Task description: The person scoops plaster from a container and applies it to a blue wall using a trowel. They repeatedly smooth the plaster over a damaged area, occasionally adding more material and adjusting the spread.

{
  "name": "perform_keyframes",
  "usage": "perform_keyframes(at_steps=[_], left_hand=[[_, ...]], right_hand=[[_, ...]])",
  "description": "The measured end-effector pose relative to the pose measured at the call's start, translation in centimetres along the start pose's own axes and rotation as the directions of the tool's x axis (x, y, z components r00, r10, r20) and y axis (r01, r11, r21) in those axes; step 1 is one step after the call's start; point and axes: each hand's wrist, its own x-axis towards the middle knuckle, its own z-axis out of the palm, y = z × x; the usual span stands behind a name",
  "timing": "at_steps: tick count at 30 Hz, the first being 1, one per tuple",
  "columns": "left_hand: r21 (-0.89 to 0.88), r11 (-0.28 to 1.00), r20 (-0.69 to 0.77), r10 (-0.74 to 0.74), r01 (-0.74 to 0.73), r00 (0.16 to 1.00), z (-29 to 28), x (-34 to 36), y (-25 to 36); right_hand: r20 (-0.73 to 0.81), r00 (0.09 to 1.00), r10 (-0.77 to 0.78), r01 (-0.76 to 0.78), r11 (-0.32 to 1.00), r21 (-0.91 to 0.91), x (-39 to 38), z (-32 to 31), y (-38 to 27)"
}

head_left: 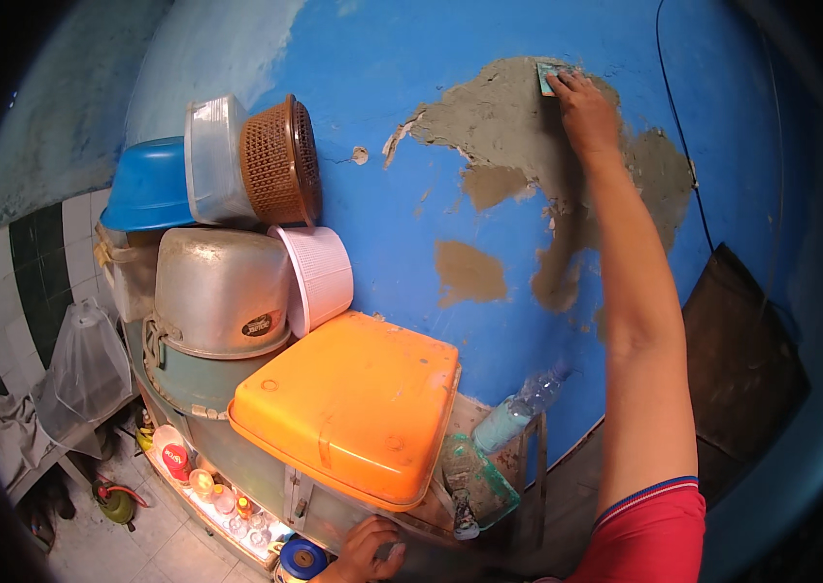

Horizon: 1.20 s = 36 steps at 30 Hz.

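Observation:
High on the blue wall, my right arm reaches up over a patch of grey plaster. My right hand has its fingers pressed on a small flat teal rectangle with an orange lower edge, held against the plaster's upper part. Whether it is a scraper or a folded sheet cannot be made out. Low in the view, my left hand is by the front edge of a cabinet, below the orange lid. Its fingers are loosely bent, the thumb apart, and nothing shows in them.
Stacked at left are a metal pot, a brown woven-pattern basket, a pink basket, a clear container and a blue basin. A plastic bottle leans beside a green tray. A black cable hangs at right.

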Motion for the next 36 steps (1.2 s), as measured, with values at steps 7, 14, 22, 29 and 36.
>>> perform_keyframes(at_steps=[7, 14, 22, 29, 36], left_hand=[[-0.004, 0.991, -0.020, 0.133, -0.133, 0.991, 0.3, 2.1, 0.2], [-0.033, 0.986, 0.073, 0.162, -0.160, 0.984, 0.3, 2.6, -1.2], [0.005, 0.980, 0.000, 0.201, -0.201, 0.980, 0.6, 3.7, -0.1], [0.054, 0.965, 0.034, 0.257, -0.258, 0.966, 0.2, 3.1, -1.2], [-0.010, 0.969, 0.073, 0.249, -0.249, 0.966, -0.1, 3.2, -1.6]], right_hand=[[0.146, 0.988, -0.044, 0.039, 0.999, 0.036, -7.8, -1.8, -2.6], [0.029, 0.996, -0.087, 0.083, 0.992, 0.096, -9.0, -4.6, -2.4], [-0.049, 0.999, -0.015, 0.017, 0.999, 0.030, 0.7, 0.4, -1.4], [0.169, 0.980, -0.105, 0.079, 0.985, 0.154, -7.7, -1.9, -5.1], [0.019, 0.991, -0.133, 0.129, 0.982, 0.137, -7.2, -4.2, -5.2]])
